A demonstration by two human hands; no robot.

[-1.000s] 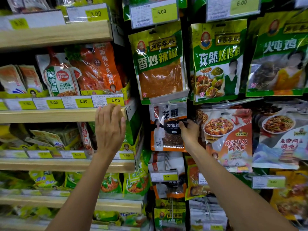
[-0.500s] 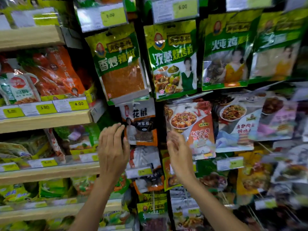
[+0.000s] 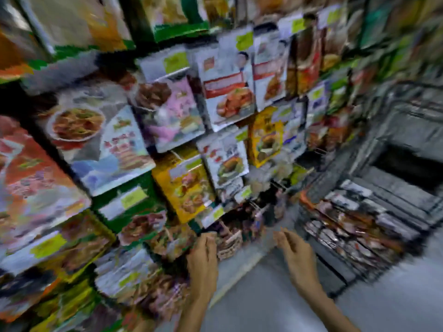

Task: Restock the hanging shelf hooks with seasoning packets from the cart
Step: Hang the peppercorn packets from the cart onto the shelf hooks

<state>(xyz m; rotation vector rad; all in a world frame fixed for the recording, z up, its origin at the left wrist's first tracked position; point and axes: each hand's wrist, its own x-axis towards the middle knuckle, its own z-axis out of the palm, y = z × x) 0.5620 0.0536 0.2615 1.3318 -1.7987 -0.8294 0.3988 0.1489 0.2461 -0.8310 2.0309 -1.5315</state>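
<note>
The view is heavily blurred by motion. Seasoning packets hang in rows on the hook wall across the left and middle. At the right stands a wire cart with stacked red and silver seasoning packets in its lower basket. My left hand is low in the middle, fingers relaxed, holding nothing, just in front of the lowest hanging packets. My right hand is beside it to the right, fingers loosely spread, empty, a short way left of the cart's packets.
Yellow price tags stick out on the hook ends between the packets. Grey floor shows below the hands, between the hook wall and the cart.
The view has swung right and down, away from the wooden shelves. Both hands have dropped from the hanging packets to near the floor-level hooks, and the cart has come into view.
</note>
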